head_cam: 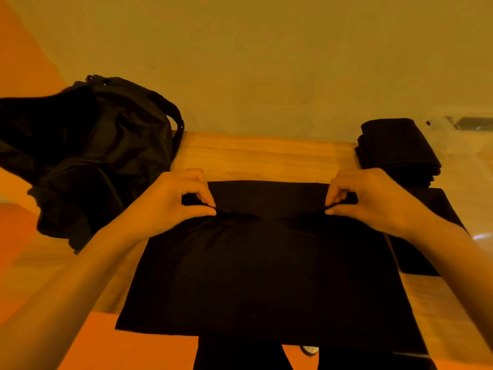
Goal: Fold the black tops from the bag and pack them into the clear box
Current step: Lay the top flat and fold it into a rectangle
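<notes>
A black top (266, 273) lies spread flat on the wooden table (261, 156), its near edge hanging over the table's front. My left hand (173, 201) pinches the cloth at the left end of a raised fold across its far part. My right hand (365, 198) pinches the right end of the same fold. The black bag (101, 156) sits slumped at the table's left. A stack of folded black tops (397, 148) rests at the far right. The clear box (458, 145) stands at the right edge, faint and partly cut off.
A plain wall rises behind the table. Another flat black piece (432, 209) lies under my right forearm. The floor shows orange on the left and below the front edge. Bare wood lies between the bag and the folded stack.
</notes>
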The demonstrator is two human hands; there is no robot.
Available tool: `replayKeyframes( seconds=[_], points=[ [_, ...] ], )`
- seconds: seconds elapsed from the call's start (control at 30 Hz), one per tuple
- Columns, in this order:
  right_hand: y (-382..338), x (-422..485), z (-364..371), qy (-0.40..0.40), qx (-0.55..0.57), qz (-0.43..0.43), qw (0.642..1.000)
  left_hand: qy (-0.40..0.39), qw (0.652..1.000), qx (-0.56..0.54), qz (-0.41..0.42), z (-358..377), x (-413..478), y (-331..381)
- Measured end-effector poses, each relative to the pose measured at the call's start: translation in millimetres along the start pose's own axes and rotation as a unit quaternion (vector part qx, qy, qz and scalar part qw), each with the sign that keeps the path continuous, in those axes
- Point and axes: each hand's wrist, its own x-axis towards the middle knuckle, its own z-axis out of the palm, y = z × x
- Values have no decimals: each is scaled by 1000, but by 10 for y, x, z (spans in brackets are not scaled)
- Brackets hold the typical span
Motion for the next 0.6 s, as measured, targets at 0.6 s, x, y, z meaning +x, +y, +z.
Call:
replayKeyframes(
  seconds=[0.6],
  points=[
    [137, -204, 95, -61, -135, -24, 989, 47, 992, 114, 10, 121, -183, -39]
  ],
)
